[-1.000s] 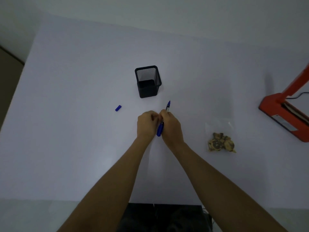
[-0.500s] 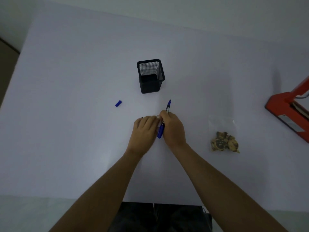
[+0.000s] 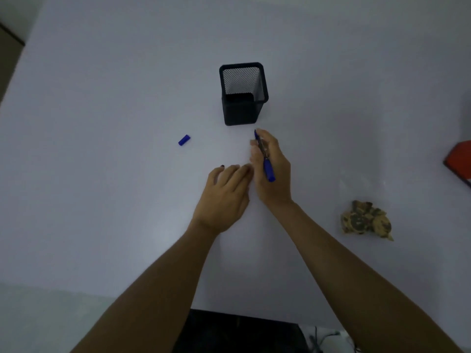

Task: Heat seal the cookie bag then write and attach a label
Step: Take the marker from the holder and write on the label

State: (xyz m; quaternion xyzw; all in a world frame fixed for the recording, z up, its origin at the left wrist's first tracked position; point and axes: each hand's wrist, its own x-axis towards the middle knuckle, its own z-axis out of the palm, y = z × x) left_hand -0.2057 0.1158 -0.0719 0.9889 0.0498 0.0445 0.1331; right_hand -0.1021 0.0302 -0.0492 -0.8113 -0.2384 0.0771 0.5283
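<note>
My right hand [image 3: 271, 174] grips a blue pen [image 3: 265, 159] with its tip pointing away, just in front of the black mesh pen holder [image 3: 243, 94]. My left hand [image 3: 225, 197] lies flat on the white table beside it, fingers stretched forward; a label under them cannot be made out. The pen's blue cap [image 3: 184, 140] lies loose to the left. The clear cookie bag [image 3: 364, 217] rests on the table to the right, apart from both hands.
A corner of the red heat sealer [image 3: 458, 159] shows at the right edge. The white table [image 3: 102, 174] spreads wide on the left. A dark object lies below the table's near edge.
My left hand has opened from a curled grip near the pen and lies flat. My right hand has moved the pen forward, toward the pen holder.
</note>
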